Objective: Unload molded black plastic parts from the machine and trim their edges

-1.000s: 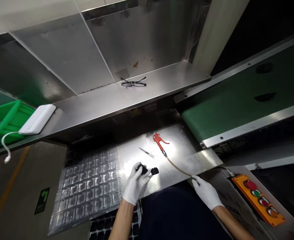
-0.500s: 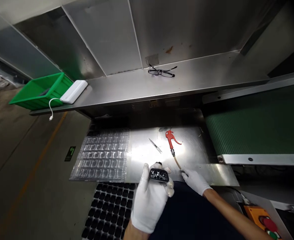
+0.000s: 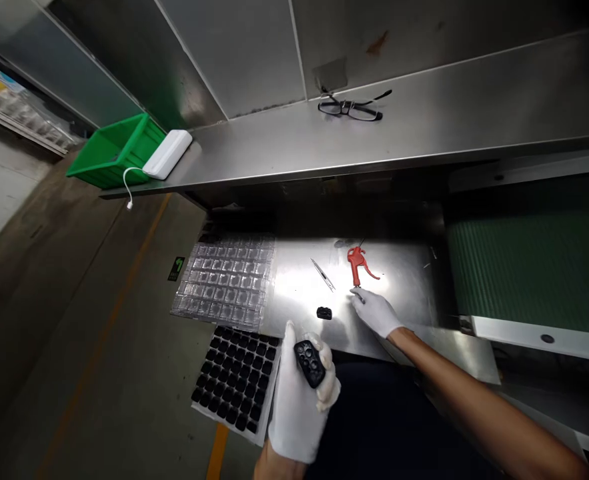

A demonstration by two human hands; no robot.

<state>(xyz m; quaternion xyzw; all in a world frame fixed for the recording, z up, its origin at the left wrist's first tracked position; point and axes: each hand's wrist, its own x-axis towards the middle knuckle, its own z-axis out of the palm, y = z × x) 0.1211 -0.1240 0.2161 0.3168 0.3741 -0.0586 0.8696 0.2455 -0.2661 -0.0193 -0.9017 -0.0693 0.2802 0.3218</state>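
My left hand, in a white glove, is closed around a small black oblong part with round recesses in its upper face. Just beyond the fingertips, a second small black part lies on the metal bench. My right hand, also gloved, reaches to the lower end of a red air blow gun lying on the bench. Its fingers are pinched together, with a small dark piece showing at them; I cannot make out what it is. The hand hides the gun's hose. Tweezers lie left of the gun.
Clear plastic trays cover the bench's left side; below stands a tray of black pieces. Above, a metal shelf bears glasses, a white power bank and a green bin. A green conveyor belt runs at right.
My right hand has moved forward and left, up along the hose to the blow gun. The left hand has drawn back and turned its part, uncovering the second black part. The view has shifted.
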